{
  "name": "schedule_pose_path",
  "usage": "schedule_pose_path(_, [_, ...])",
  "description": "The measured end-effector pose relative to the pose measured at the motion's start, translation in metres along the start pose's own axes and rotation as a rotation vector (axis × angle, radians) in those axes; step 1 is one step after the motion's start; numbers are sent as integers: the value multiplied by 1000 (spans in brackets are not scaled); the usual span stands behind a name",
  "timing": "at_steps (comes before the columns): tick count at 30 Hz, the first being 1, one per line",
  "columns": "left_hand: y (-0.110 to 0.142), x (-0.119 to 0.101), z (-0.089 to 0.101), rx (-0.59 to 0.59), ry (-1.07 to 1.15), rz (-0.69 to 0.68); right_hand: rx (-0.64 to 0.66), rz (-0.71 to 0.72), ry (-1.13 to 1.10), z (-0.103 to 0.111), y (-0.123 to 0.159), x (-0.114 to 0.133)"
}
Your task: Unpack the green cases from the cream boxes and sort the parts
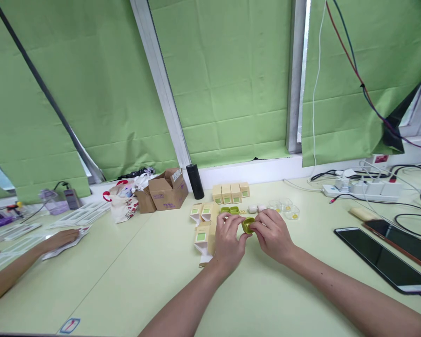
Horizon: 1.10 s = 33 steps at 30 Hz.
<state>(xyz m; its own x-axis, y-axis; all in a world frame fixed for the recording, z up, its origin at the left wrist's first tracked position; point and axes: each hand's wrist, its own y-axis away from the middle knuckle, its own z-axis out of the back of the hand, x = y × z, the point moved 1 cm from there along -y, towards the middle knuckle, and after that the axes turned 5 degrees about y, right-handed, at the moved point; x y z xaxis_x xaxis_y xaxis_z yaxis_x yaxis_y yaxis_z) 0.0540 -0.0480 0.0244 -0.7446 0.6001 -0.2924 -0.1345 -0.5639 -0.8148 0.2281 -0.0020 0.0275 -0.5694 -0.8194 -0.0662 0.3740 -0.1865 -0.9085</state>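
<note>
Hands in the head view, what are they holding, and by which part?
A green cup: the left hand grips its outside. The right hand has fingers at its right edge; whether they grip can't be told.

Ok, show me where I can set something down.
Bare pale-green tabletop lies left of the open cream cardboard boxes, and between the right forearm and the white-edged black phone. It's crowded beyond the right hand, with small clear plastic cups, and around the white power strip.

Cardboard box (168,193), black cylinder (195,181) — green blinds (228,84) behind.
</note>
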Motion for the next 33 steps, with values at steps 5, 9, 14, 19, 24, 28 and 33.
schedule_pose_path(5, [0, 0, 0, -2, -3, 7, -1, 10, 7, 0, 0, 0])
schedule_pose_path(9, [1, 1, 0, -4, -7, 11, -6, 11, 5, 0, -1, 1])
schedule_pose_path(14, [0, 2, 1, -1, -15, 21, -9, 24, 12, 1, -1, 1])
schedule_pose_path(19, [0, 1, 1, -9, -19, 28, 8, 14, 10, 1, 0, 1])
schedule_pose_path(24, [-1, 0, 1, -17, -28, 27, 18, 4, 12, 0, 0, 0])
schedule_pose_path(28, [-2, 0, 1, -20, -36, 25, 10, 12, 13, 1, -1, 1])
schedule_pose_path(33, [-1, 0, 1, -12, -43, 34, -11, 22, 4, 2, -2, 2])
